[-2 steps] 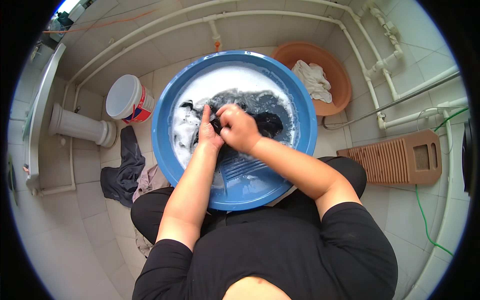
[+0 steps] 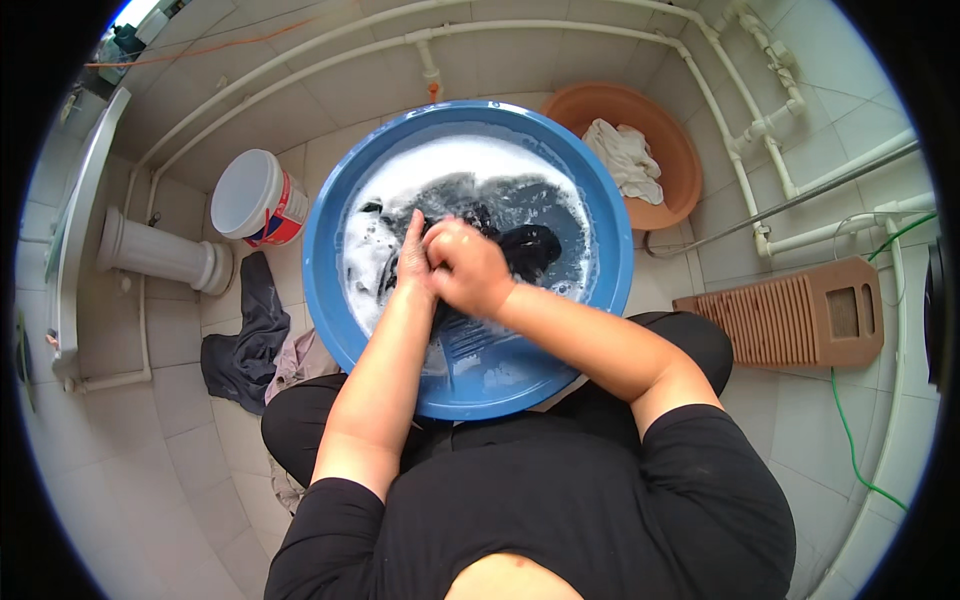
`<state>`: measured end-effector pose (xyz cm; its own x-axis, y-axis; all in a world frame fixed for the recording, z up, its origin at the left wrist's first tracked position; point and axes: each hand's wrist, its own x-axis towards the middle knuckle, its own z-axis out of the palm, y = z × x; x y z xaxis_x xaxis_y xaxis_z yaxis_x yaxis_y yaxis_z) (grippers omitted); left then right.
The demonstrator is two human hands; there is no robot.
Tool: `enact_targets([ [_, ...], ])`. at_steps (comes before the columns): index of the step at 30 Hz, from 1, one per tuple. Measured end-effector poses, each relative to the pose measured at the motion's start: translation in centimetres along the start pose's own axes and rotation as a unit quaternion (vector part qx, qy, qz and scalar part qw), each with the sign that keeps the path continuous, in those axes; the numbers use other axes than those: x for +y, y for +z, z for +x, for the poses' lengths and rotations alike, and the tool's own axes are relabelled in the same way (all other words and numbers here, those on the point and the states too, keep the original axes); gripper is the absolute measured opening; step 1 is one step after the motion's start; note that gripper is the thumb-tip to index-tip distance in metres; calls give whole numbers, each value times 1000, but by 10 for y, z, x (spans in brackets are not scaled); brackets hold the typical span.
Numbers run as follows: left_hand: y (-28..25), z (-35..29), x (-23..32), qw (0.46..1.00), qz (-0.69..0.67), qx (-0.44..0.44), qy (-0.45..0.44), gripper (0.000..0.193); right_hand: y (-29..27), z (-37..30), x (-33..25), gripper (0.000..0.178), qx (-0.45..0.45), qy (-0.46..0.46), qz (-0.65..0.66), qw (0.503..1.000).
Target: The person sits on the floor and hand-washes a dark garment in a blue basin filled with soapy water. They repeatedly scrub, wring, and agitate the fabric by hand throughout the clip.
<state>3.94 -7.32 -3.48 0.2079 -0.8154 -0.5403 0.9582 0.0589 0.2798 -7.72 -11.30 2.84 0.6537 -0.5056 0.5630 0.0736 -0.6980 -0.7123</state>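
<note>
A large blue basin (image 2: pixel 325 312) stands between my knees, holding soapy water under white foam (image 2: pixel 468 150). Dark wet cloth (image 2: pixel 531 250), its garment kind unclear, lies partly sunk in the middle. My left hand (image 2: pixel 416 264) is closed on a part of it, thumb pointing up, the other fingers mostly hidden. Pressed against it, my right hand (image 2: pixel 468 268) is curled into a fist on the same cloth, slightly blurred. Below the hands, a ribbed washing surface (image 2: pixel 485 337) is moulded into the basin's near side.
An orange-brown basin (image 2: pixel 683 185) with white cloth (image 2: pixel 625 160) stands behind right. A brown washboard (image 2: pixel 790 318) leans by the right wall pipes. At left are a white bucket (image 2: pixel 245 195), a pedestal (image 2: pixel 165 252) and dark clothes (image 2: pixel 248 320) on the floor.
My right hand has slid slightly left and down, closer against my left hand. The left hand has barely moved; the dark cloth and foam have shifted a little.
</note>
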Motion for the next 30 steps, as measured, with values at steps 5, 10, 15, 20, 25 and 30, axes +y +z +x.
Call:
enact_targets([
  [5, -31, -16, -27, 965, 122, -81, 218, 33, 14, -12, -25, 13, -21, -74, -33, 996],
  [10, 34, -44, -47, 969, 150, 108, 165, 28, 17, -3, 33, 28, 72, 257, -41, 963],
  [15, -10, -43, -36, 977, 116, -26, 175, 29, 13, -14, -26, 27, -18, 63, 13, 998],
  [20, 31, -42, -55, 964, 134, 157, 169, 45, 18, -14, 25, 29, 111, 200, -12, 973],
  [25, 9, -45, -56, 989, 73, -37, 124, 39, 12, -12, -6, 32, 116, 182, 37, 976],
  [30, 10, -36, -56, 989, 77, 40, 118, 38, 4, -8, 5, 31, 80, 138, 5, 987],
])
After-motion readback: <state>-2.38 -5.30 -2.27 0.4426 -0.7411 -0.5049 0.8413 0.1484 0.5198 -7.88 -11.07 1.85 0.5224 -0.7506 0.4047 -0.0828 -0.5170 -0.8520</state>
